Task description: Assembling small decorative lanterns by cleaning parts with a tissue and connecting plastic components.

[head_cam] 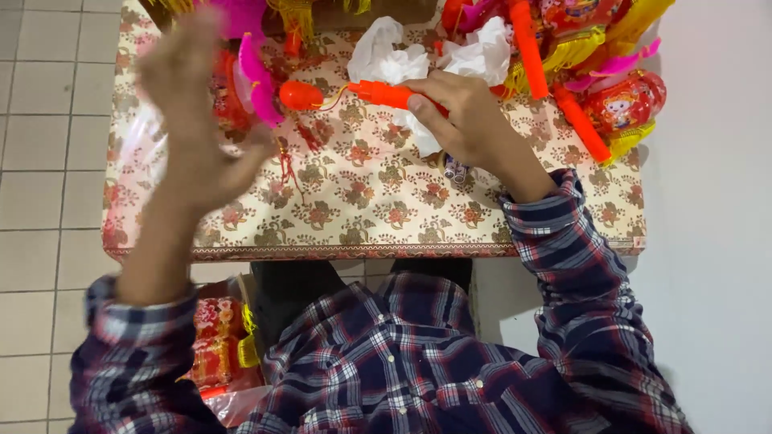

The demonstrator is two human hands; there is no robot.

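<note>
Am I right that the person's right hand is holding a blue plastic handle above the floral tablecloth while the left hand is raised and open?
Not quite: the handle in the right hand is orange, not blue, as the head view shows. It is indeed above the floral tablecloth, and the left hand is raised and open.

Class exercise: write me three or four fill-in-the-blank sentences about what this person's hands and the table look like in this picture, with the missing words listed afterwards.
1. The right hand grips an orange ____ with a rounded bulb at its tip.
2. The left hand is raised and blurred, with its fingers ____.
3. The table is covered by a cloth with a ____ pattern.
4. The person's shirt sleeve is ____-patterned.

Missing words: handle; spread open; floral; plaid
</note>
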